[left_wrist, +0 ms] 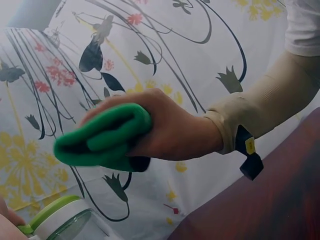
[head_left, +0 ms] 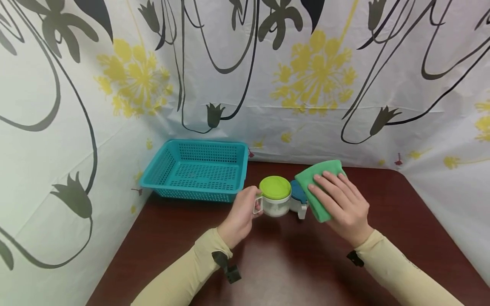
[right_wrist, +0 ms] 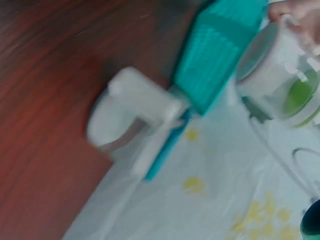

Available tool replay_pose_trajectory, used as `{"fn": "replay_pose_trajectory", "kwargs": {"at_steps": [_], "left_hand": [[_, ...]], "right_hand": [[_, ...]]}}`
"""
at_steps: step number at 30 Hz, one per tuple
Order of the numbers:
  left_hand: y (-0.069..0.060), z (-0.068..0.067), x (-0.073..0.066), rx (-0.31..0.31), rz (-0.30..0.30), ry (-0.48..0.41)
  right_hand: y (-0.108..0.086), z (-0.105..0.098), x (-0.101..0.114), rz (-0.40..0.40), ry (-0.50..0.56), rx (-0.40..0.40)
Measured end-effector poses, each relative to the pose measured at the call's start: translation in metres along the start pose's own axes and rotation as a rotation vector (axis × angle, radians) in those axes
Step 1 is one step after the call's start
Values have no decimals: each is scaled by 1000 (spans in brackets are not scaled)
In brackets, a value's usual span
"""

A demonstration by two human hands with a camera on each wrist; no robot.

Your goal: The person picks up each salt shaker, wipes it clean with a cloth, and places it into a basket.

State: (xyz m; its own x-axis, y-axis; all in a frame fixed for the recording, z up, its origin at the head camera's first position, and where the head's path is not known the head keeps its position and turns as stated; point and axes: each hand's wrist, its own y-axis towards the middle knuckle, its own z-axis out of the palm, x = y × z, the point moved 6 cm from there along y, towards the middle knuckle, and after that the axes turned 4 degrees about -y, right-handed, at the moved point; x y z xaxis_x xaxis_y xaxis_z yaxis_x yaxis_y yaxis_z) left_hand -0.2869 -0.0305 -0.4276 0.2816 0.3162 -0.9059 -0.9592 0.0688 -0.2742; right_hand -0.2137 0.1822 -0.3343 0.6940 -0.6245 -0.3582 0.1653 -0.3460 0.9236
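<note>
My left hand [head_left: 240,214] grips the white handle of a clear jar with a lime-green lid [head_left: 275,188], holding it above the table. In the right wrist view that clear jar [right_wrist: 272,70] appears raised, with fingers at its handle. A folded green cloth [head_left: 306,178] is held in my right hand [head_left: 346,212], just right of the jars. The left wrist view shows the cloth's folded edge [left_wrist: 100,142] facing the camera. Between the green-lidded jar and the cloth stands a second jar with a blue lid [head_left: 297,191] and white handle, partly hidden.
A turquoise perforated basket [head_left: 193,194] sits at the back left of the dark red-brown table [head_left: 176,238]. Behind and beside the table hangs a white sheet [head_left: 229,89] with grey and yellow flower prints.
</note>
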Motion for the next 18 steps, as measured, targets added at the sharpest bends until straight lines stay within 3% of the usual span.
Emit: {"fn": "replay_pose_trajectory", "kwargs": {"at_steps": [2,4,9,18], "left_hand": [[-1,3,0,20,5,-3],[-2,6,0,41,20,-11],[-4,8,-1,86,45,-39],[-6,5,-5,32,55,-20]], "right_hand": [[5,2,6,-5,2,-29],[8,7,18,-67,10,-34],[-1,21,52,-267,45,65],[-23,30,71,-384,69,165]]}}
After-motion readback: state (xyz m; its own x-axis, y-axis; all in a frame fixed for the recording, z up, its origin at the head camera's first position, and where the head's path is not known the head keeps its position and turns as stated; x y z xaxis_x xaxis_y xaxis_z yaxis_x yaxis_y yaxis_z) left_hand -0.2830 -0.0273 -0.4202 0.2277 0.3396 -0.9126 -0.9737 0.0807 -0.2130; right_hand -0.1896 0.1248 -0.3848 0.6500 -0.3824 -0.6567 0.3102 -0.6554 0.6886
